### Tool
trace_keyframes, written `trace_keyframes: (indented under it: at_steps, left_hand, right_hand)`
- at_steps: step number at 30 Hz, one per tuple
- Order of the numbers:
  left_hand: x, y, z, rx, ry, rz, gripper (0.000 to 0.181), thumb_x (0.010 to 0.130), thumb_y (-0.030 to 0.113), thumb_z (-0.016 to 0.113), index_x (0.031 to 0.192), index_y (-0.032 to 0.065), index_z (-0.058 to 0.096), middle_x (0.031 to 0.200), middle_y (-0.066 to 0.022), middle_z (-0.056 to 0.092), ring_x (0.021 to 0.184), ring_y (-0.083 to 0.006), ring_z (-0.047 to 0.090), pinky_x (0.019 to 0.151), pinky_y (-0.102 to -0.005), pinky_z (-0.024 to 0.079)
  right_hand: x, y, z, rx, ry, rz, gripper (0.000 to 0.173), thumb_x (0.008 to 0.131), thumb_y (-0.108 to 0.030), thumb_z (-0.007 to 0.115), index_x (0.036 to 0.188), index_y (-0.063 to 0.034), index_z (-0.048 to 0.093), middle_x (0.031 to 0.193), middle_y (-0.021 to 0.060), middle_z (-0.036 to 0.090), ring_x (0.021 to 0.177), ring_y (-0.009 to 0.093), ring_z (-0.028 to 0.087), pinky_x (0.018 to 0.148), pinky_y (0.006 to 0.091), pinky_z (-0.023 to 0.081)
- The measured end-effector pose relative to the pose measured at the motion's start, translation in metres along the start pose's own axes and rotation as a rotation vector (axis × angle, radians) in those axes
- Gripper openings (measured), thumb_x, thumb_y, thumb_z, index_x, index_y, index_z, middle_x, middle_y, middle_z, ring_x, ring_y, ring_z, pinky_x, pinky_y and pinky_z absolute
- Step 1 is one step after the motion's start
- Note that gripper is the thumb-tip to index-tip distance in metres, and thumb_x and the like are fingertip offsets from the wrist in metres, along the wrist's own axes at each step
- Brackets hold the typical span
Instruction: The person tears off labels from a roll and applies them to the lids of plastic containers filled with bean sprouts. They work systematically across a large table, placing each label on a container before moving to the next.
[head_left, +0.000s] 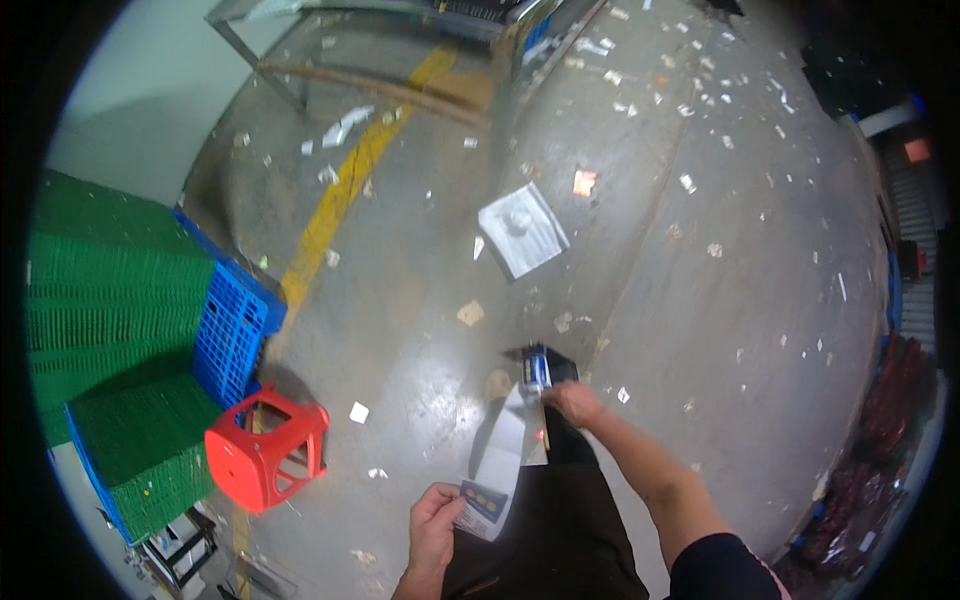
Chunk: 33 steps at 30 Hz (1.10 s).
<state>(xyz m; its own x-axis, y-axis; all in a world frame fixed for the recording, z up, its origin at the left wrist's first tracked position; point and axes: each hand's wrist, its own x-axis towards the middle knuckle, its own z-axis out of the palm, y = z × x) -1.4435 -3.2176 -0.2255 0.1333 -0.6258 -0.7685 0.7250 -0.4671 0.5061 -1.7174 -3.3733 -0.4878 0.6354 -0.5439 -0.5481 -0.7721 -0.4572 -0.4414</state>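
Note:
My left hand (437, 517) grips the near end of a long strip of printed labels (501, 450). This end bears a dark blue printed panel with coloured spots and writing; the middle of the strip shows plain white. The strip runs up to a small blue-and-white printed piece (536, 372), over a dark object whose kind I cannot tell. My right hand (574, 403) is at the strip's far end, beside the printed piece; its fingertips are blurred, so its grip is unclear. Dark clothing covers my lap below.
A red plastic stool (244, 461) lies tipped at the left, near stacked green sheets (142, 420) and a blue plastic pallet (232, 330). A metal-framed table (390, 88) stands ahead. Paper scraps and a silvery sheet (525, 231) lie on the concrete floor; dark red bundles (870, 450) are at right.

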Motion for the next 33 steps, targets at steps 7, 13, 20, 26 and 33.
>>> trace_keyframes:
  at_steps: [7,13,20,26,33]
  left_hand:
    - [0.105,-0.06,-0.019,-0.033,0.21,0.017,0.015,0.086,-0.008,0.056,0.099,-0.0025,0.06,0.1,-0.0083,0.065,0.093,-0.0141,0.06,0.087,-0.0258,0.044]
    - [0.185,-0.112,0.001,-0.256,0.452,-0.139,0.016,0.085,-0.002,0.056,0.101,-0.0019,0.059,0.096,-0.0119,0.065,0.089,-0.0187,0.062,0.086,-0.031,0.048]
    - [0.232,-0.124,0.057,-0.212,0.427,-0.237,0.017,0.086,-0.005,0.053,0.102,-0.003,0.058,0.101,-0.0133,0.064,0.095,-0.019,0.061,0.09,-0.0321,0.046]
    - [0.228,-0.07,0.137,-0.043,0.35,-0.161,0.016,0.088,-0.005,0.054,0.103,-0.0036,0.057,0.104,-0.0126,0.063,0.095,-0.0174,0.06,0.089,-0.0307,0.046]
    - [0.182,-0.013,0.242,0.253,0.168,0.017,0.011,0.091,-0.002,0.059,0.102,-0.0012,0.059,0.098,-0.0056,0.065,0.091,-0.0116,0.06,0.085,-0.026,0.047]
  right_hand:
    - [0.207,0.091,0.022,-0.228,-0.3,0.003,0.029,0.086,-0.016,0.054,0.108,-0.0208,0.073,0.1,0.0159,0.068,0.099,0.033,0.063,0.083,0.0431,0.053]
    - [0.354,0.136,0.064,-0.322,-0.434,-0.195,0.03,0.091,-0.014,0.049,0.106,-0.0251,0.073,0.104,0.0092,0.067,0.106,0.029,0.061,0.089,0.0406,0.052]
    - [0.437,0.203,0.053,-0.446,-0.185,-0.406,0.028,0.086,-0.017,0.052,0.108,-0.0217,0.07,0.108,0.007,0.065,0.109,0.029,0.059,0.092,0.0411,0.048]
    - [0.334,0.254,-0.032,-0.112,-0.213,-0.082,0.03,0.093,-0.019,0.045,0.114,-0.016,0.067,0.105,0.0157,0.065,0.103,0.037,0.061,0.088,0.0474,0.049]
    - [0.141,0.26,-0.154,0.263,-0.106,0.142,0.027,0.092,-0.023,0.055,0.11,-0.0096,0.069,0.099,0.0188,0.07,0.091,0.035,0.067,0.083,0.0437,0.052]
